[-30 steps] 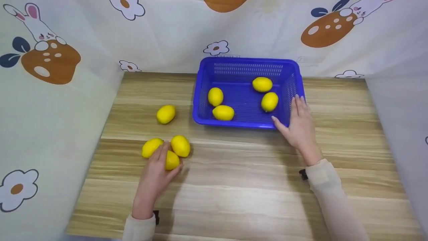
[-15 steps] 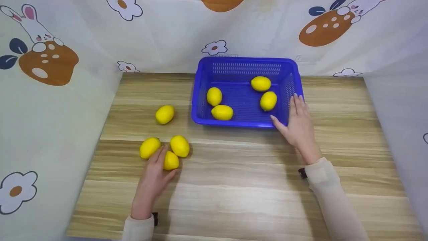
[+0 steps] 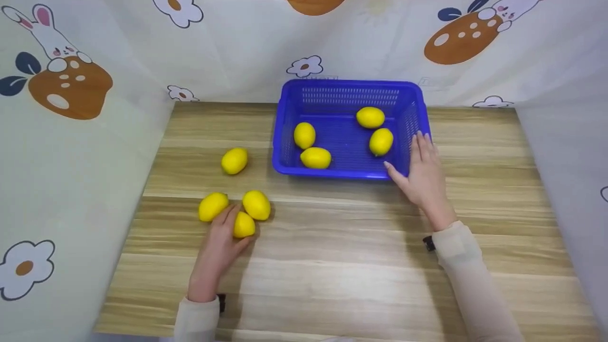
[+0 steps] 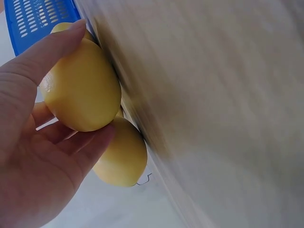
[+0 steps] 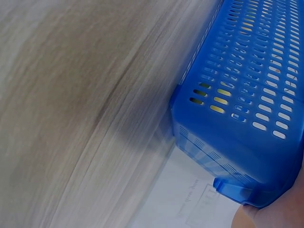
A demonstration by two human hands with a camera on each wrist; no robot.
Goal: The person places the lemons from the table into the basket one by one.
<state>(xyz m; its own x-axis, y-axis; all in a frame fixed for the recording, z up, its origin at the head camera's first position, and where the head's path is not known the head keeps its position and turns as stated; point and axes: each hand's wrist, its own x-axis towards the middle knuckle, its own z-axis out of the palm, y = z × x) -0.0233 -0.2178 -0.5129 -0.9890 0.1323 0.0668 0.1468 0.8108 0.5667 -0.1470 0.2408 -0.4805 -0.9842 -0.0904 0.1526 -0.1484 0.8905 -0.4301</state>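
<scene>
In the head view my left hand [image 3: 218,244] is at a yellow lemon [image 3: 244,225], the nearest of three grouped on the wooden table. The left wrist view shows that lemon [image 4: 83,88] between my left thumb and fingers [image 4: 97,147]; another lemon [image 4: 124,154] lies just beyond the fingertips. Two lemons, one to the left [image 3: 213,207] and one to the right [image 3: 256,205], sit close around the hand. My right hand [image 3: 425,180] rests with extended fingers on the right front corner of the blue basket [image 3: 332,175], thumb over the front rim; only part of it shows in the right wrist view.
Inside the basket lie several lemons, two at its left [image 3: 304,136] and two at its right [image 3: 370,118]. One separate lemon [image 3: 234,161] lies on the table [image 3: 332,266] left of the basket. A patterned cloth [image 3: 237,52] hangs behind the table.
My left hand's fingers have drawn back slightly, leaving more of the left lemon uncovered. The right hand has stayed at the basket's corner.
</scene>
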